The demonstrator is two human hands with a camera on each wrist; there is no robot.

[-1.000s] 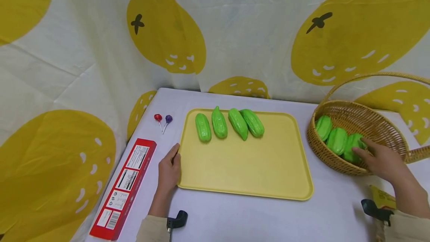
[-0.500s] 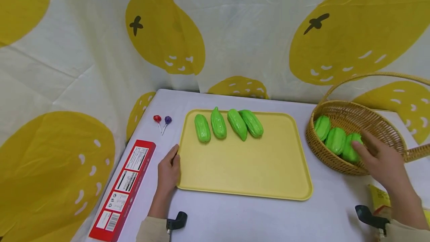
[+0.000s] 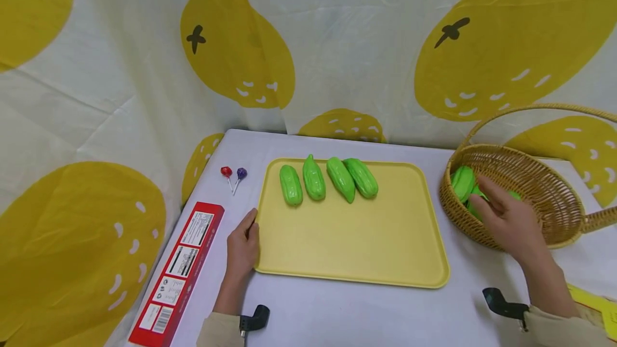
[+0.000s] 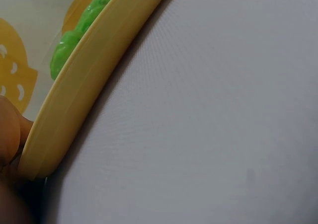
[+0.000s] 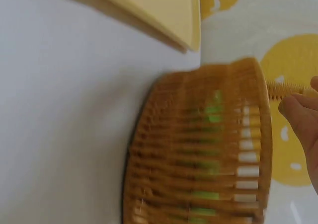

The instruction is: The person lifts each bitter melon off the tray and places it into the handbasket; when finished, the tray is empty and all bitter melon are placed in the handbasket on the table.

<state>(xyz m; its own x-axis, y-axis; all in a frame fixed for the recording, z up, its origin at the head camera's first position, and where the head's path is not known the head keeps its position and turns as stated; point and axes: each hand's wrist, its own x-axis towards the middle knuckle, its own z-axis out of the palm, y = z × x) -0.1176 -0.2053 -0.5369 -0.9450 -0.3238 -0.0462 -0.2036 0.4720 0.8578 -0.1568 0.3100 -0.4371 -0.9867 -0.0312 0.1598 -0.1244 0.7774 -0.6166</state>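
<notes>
My left hand [image 3: 243, 245] grips the left edge of a yellow rectangular tray [image 3: 352, 240], thumb over the rim. Several glossy green ridged toy vegetables [image 3: 315, 178] lie in a row along the tray's far side. On the right, my right hand [image 3: 513, 224] hangs over the near left part of a wicker basket [image 3: 554, 197], fingers loosely bent with nothing between them. Beneath it, green toy fruits [image 3: 463, 183] in the basket are partly hidden by the fingers. In the right wrist view the fingertips [image 5: 293, 107] show above the basket rim, holding nothing.
A long red box [image 3: 178, 272] lies left of the tray. Two lollipops, one red [image 3: 226, 172] and one purple [image 3: 241, 174], lie behind it. The basket's tall handle [image 3: 535, 107] arches over it. A yellow packet [image 3: 590, 304] shows beside the right sleeve.
My right hand has moved left across the basket, from the rightmost green toy fruit toward the others, and has taken nothing out. The left hand stays on the tray's edge.
</notes>
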